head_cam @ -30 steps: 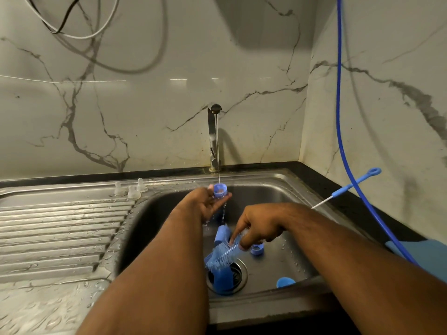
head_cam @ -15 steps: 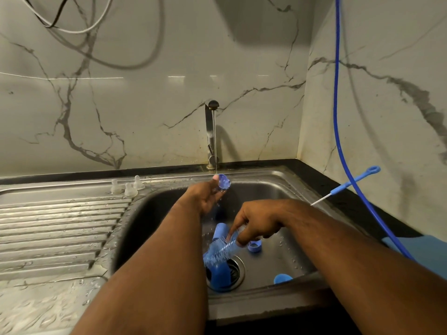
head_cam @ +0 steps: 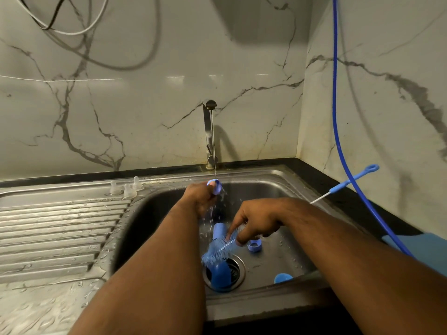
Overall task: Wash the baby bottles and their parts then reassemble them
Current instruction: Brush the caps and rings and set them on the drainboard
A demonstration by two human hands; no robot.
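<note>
My left hand (head_cam: 202, 198) pinches a small blue bottle ring (head_cam: 217, 186) under the thin water stream from the tap (head_cam: 209, 131); water splashes off it. My right hand (head_cam: 256, 221) grips the handle of a blue bottle brush (head_cam: 219, 250), bristles pointing down-left over the drain. In the steel sink (head_cam: 278, 187) lie a blue bottle (head_cam: 219, 230), another blue bottle (head_cam: 220, 274) on the drain, a blue ring (head_cam: 254, 245) and a blue cap (head_cam: 282, 278). Three clear teats (head_cam: 125, 188) stand on the sink's back left rim.
A ribbed steel draining board (head_cam: 55, 233) lies to the left, wet at the front. A thin blue-handled straw brush (head_cam: 348, 183) rests on the black counter at the right. A blue hose (head_cam: 338, 131) hangs down the right wall onto a blue cloth (head_cam: 420, 247).
My left hand has turned the blue ring under the stream, from opening-up to tilted sideways. My right hand with the brush has stayed over the drain.
</note>
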